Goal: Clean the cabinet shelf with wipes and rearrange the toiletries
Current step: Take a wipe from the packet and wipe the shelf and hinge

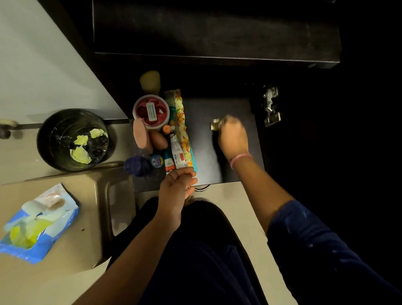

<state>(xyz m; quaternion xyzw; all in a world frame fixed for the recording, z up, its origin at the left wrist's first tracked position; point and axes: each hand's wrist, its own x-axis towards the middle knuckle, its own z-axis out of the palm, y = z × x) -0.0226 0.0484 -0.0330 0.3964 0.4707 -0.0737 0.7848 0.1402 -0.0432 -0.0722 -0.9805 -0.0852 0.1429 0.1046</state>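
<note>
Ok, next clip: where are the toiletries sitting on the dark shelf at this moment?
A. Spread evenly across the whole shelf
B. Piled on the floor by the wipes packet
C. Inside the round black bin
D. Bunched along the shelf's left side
D. The toiletries are crowded along the left side of the shelf, while the right hand presses a crumpled wipe on the bare right part.

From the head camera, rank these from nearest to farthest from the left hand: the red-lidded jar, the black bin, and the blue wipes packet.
Measured from the left hand at the shelf's front edge:
1. Red-lidded jar, on the shelf among the toiletries, beyond the hand.
2. Black bin, on the floor to the left.
3. Blue wipes packet, lying farthest left, lower in the view.
</note>
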